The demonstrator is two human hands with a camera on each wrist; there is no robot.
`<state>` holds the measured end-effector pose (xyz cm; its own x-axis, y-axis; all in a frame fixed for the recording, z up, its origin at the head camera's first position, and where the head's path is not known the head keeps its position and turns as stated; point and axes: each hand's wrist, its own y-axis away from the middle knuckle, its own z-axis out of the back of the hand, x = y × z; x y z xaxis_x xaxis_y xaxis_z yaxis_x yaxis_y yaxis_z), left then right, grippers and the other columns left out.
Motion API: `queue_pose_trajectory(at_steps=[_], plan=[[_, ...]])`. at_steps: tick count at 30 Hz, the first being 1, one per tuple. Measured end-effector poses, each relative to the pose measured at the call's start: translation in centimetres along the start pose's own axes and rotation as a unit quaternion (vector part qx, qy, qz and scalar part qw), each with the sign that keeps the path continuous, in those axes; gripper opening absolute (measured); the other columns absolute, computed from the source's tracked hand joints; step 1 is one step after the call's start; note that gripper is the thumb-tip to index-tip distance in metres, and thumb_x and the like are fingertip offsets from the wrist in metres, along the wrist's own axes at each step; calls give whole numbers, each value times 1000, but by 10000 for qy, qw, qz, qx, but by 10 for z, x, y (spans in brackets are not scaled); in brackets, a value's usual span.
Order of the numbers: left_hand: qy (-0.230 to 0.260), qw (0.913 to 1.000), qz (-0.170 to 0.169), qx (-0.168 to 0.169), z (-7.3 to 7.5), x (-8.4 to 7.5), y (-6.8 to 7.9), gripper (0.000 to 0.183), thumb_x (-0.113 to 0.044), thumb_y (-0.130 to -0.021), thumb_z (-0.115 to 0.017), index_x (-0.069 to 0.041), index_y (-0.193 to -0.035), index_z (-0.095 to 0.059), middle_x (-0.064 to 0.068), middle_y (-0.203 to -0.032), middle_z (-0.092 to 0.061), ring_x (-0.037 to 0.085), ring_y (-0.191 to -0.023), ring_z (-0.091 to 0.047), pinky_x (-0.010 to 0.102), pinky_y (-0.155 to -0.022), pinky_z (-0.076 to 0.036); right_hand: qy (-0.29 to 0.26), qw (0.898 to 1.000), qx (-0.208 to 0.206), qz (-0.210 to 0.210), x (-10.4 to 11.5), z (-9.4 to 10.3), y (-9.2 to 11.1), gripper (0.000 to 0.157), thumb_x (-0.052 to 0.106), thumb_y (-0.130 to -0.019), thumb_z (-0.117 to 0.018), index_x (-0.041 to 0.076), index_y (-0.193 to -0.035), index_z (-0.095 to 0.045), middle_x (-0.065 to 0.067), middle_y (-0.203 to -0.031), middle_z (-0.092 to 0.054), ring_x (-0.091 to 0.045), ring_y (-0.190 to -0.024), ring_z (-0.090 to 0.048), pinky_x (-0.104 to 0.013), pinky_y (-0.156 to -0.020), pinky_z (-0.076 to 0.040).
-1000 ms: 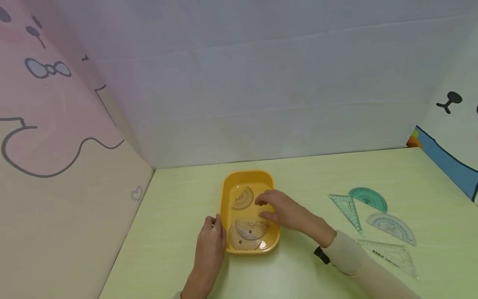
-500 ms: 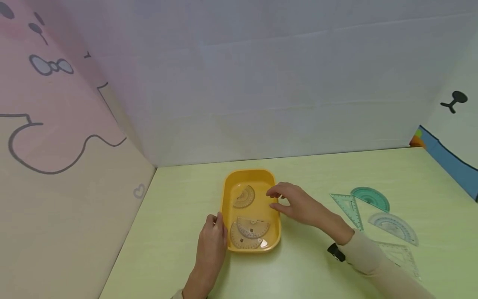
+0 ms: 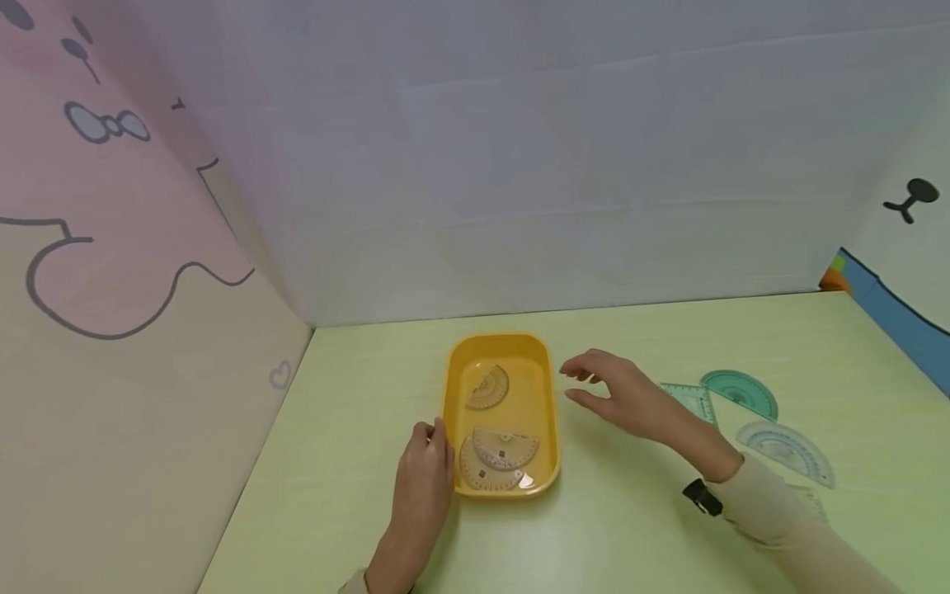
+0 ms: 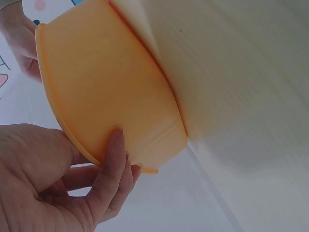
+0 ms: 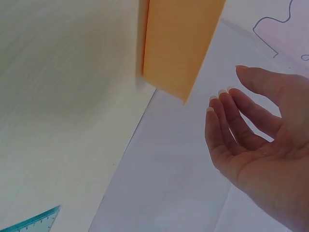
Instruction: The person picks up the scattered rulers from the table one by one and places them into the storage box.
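A yellow plastic tray (image 3: 529,396) stands on the table, with three small clear protractors inside. One protractor (image 3: 490,388) lies toward the back; the other two overlap near the front, the upper protractor (image 3: 506,450) partly covering the lower protractor (image 3: 481,473). My left hand (image 3: 421,487) grips the tray's left rim; in the left wrist view its fingers (image 4: 112,166) curl against the outer wall. My right hand (image 3: 631,398) hovers just right of the tray, holding nothing, thumb and fingers apart. The right wrist view shows that hand's palm (image 5: 258,157) bare.
On the table (image 3: 356,379) to the right lie a green set square (image 3: 692,396), a green protractor (image 3: 742,393) and a clear protractor (image 3: 787,452). A clear set square (image 3: 811,500) is mostly hidden under the right sleeve. A pale wall (image 3: 475,190) closes off the back.
My right hand has drawn out of the tray over its right side and moved rightward. The left hand keeps its grip, and the protractors lie the same way in the tray.
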<state>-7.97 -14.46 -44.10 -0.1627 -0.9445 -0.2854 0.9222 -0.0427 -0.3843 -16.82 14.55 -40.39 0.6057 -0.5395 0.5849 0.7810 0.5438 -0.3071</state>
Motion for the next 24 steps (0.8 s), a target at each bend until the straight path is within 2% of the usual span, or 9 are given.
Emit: queue_pose_trajectory(at_steps=[8,15,19,24], plan=[[-55,9999,106,72,0,-1,-1,36,6,-89,-75,12,-123,-66,16,-96,-60,25,-79,-66,33,-69,-60,134,9998,-112,86,-8,10,10,28,3,-92,-75,2,-119,-67,-5,-109,-68,-22,-96,-66,-37,-83,-59],[-71,10000,14,33,0,-1,-2,37,6,-88,-75,12,-123,-66,17,-97,-60,25,-79,-66,32,-69,-60,167,9997,-172,86,-18,19,18,29,0,-91,-75,1,-118,-66,-7,-109,-68,-27,-95,-67,-48,-82,-59],[-74,10000,-10,3,-1,-1,-1,36,7,-88,-75,13,-123,-66,17,-97,-60,25,-79,-66,32,-69,-60,250,9996,-150,-28,-22,24,23,30,2,-91,-76,2,-119,-66,-7,-110,-67,-28,-95,-68,-47,-82,-59],[-101,9999,-19,-28,-3,0,0,36,6,-88,-75,13,-122,-66,18,-96,-60,25,-78,-66,32,-68,-60,385,9987,-301,171,-29,28,29,31,0,-89,-77,1,-118,-67,-6,-109,-67,-25,-93,-68,-44,-79,-60]])
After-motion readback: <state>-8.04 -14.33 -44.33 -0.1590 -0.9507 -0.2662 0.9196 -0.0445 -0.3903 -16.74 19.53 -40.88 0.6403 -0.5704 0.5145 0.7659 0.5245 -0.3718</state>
